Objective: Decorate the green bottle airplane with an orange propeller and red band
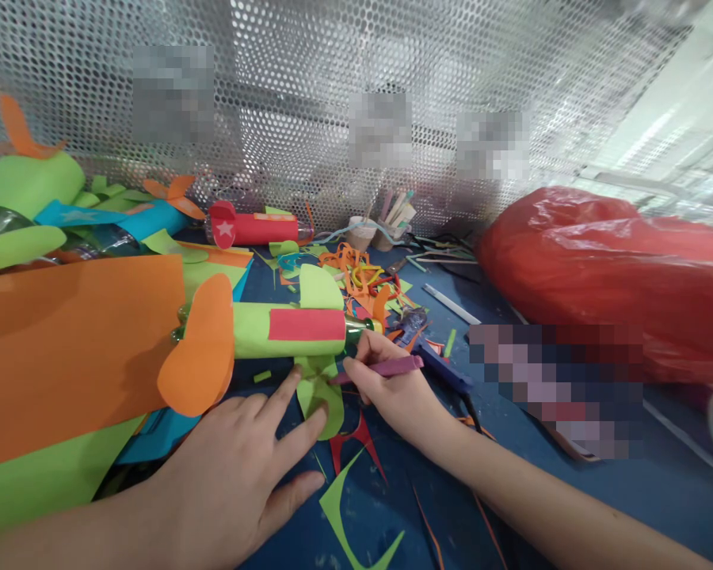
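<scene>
- Room for moving is left on the desk (647, 491) at its near right, where blue surface is seen above the right forearm; the far edge is bounded by perforated metal (309, 47), and the far right is filled by a red plastic bag (600, 277).
- A green bottle plane (253, 328) is laid near the desk's middle, its neck pointed right; the left side is taken up by an orange sheet (83, 340).
- Two wings are counted on it, one red panel (307, 324) and one orange tail piece (199, 348).
- The near wing (318, 369) is pressed by the left hand (243, 431), its fingers spread.
- One purple marker (398, 366) is gripped by the right hand (386, 380), its tip set at that wing (contact cannot be confirmed).
- Two cups (361, 236) are stood toward the far edge; the paper scraps (356, 273) are too tangled to be counted.
- The bottle's neck is partly hidden by fingers, a flat object (558, 388) at right is pixelated, and the near edge is cut off.
</scene>
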The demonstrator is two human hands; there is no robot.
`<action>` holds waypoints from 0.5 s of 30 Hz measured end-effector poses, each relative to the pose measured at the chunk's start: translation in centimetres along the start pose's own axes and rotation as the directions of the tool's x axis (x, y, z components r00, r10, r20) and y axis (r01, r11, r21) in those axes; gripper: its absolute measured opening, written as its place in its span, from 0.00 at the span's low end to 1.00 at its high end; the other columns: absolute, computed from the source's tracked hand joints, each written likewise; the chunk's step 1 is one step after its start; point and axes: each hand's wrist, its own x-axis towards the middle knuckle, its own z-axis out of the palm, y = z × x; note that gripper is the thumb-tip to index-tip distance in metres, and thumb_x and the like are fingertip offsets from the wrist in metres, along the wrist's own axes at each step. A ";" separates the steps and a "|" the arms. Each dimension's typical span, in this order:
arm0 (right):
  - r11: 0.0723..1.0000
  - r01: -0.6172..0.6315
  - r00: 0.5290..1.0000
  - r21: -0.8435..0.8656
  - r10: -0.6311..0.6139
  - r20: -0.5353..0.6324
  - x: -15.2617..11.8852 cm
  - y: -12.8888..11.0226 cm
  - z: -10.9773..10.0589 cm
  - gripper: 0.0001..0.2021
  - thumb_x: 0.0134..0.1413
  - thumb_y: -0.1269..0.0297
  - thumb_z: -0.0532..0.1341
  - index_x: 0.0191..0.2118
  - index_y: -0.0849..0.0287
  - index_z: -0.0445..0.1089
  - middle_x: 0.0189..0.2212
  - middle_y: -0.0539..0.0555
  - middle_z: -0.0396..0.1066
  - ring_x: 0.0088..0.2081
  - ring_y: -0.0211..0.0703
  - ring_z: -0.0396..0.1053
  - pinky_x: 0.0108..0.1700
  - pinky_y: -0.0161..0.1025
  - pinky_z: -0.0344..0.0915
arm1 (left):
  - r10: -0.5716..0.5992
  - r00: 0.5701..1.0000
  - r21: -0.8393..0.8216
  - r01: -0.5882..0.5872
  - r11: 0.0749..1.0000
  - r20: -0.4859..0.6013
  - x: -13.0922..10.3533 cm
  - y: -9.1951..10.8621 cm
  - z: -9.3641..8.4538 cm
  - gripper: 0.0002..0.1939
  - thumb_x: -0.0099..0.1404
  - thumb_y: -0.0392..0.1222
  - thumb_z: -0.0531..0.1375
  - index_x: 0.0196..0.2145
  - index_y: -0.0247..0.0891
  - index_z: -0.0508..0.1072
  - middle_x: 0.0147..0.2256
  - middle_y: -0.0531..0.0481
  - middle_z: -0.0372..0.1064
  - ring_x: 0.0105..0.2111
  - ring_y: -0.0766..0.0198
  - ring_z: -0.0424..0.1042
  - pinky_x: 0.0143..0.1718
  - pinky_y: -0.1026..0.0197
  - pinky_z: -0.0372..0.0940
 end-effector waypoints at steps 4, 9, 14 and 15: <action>1.000 -0.006 1.000 0.025 0.006 0.007 0.0 0.3 0.0 0.11 0.51 0.69 0.58 0.23 0.55 0.54 0.15 0.40 0.54 0.18 0.32 0.53 0.26 0.34 0.57 | -0.009 1.000 0.004 0.009 1.000 -0.004 0.0 0.0 -0.1 0.22 0.71 0.52 0.49 0.58 0.47 0.68 0.58 0.30 0.63 0.39 0.46 0.76 0.32 0.45 0.72; 0.999 -0.009 1.000 0.040 0.008 0.020 0.0 0.4 0.1 0.12 0.51 0.69 0.58 0.23 0.55 0.54 0.14 0.40 0.55 0.18 0.32 0.53 0.28 0.34 0.60 | 0.016 1.000 0.005 -0.016 1.000 -0.006 0.0 -0.1 -0.2 0.22 0.70 0.52 0.50 0.57 0.45 0.69 0.57 0.28 0.64 0.37 0.46 0.77 0.31 0.46 0.72; 0.998 0.009 1.000 0.068 -0.011 0.029 0.0 0.3 0.2 0.11 0.51 0.68 0.59 0.23 0.55 0.56 0.15 0.40 0.56 0.18 0.32 0.54 0.28 0.35 0.61 | -0.009 1.000 -0.001 0.009 1.000 -0.011 -0.2 0.0 0.1 0.22 0.71 0.52 0.48 0.57 0.47 0.68 0.58 0.30 0.63 0.38 0.46 0.76 0.32 0.45 0.72; 0.997 0.011 0.999 0.074 -0.014 0.041 0.0 0.3 0.2 0.11 0.51 0.69 0.59 0.23 0.55 0.56 0.15 0.41 0.56 0.18 0.32 0.55 0.28 0.34 0.61 | -0.012 1.000 -0.004 0.012 1.000 -0.010 -0.2 0.0 0.2 0.22 0.71 0.52 0.48 0.58 0.47 0.68 0.58 0.30 0.63 0.38 0.46 0.76 0.32 0.45 0.72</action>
